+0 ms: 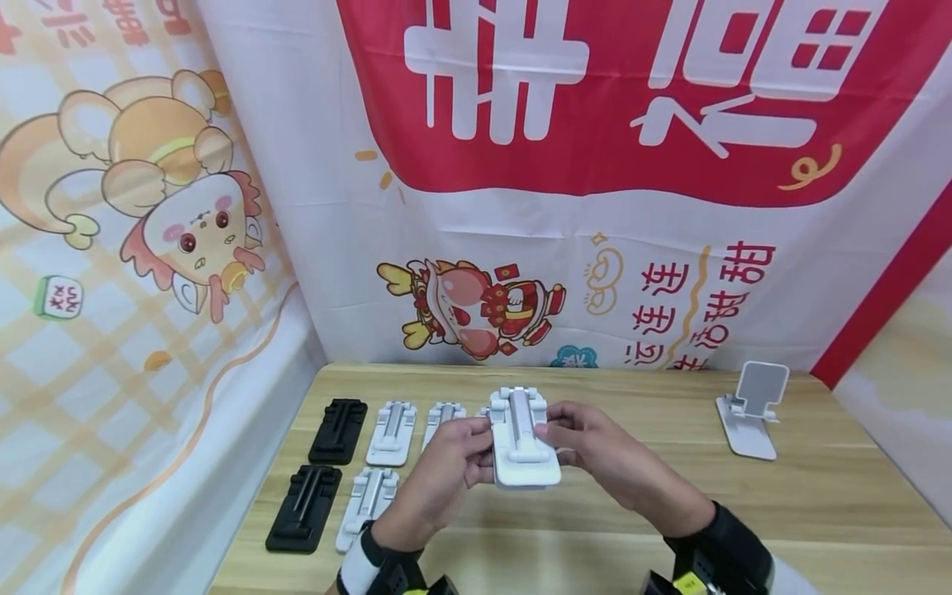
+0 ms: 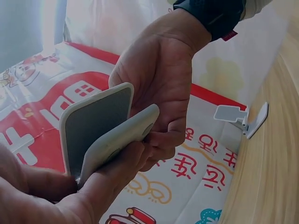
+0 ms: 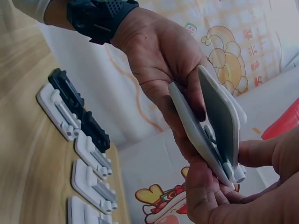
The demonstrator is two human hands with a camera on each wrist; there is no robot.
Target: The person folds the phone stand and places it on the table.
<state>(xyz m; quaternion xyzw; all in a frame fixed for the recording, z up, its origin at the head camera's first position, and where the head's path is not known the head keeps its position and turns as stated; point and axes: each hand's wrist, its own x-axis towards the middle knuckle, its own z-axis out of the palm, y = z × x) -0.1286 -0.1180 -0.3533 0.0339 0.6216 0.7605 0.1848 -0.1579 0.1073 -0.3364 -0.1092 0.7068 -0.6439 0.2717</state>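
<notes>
A white folding phone stand (image 1: pixel 526 473) is held up over the table between both hands. My left hand (image 1: pixel 440 473) grips its left edge, and my right hand (image 1: pixel 611 456) grips the right edge with the thumb on its front. In the left wrist view the stand's two plates (image 2: pixel 96 123) part in a narrow V, with a grey pad on the inner face of one. From the right wrist view, a left-hand finger reaches into the gap between the plates (image 3: pixel 222 121), close to the hinge end.
Two black folded stands (image 1: pixel 305 508) lie at the table's left, beside several white folded ones (image 1: pixel 391 433), some partly hidden by my left hand. An unfolded white stand (image 1: pixel 751 430) stands at the far right. Printed cloth (image 1: pixel 476 215) hangs behind the wooden table (image 1: pixel 669 529).
</notes>
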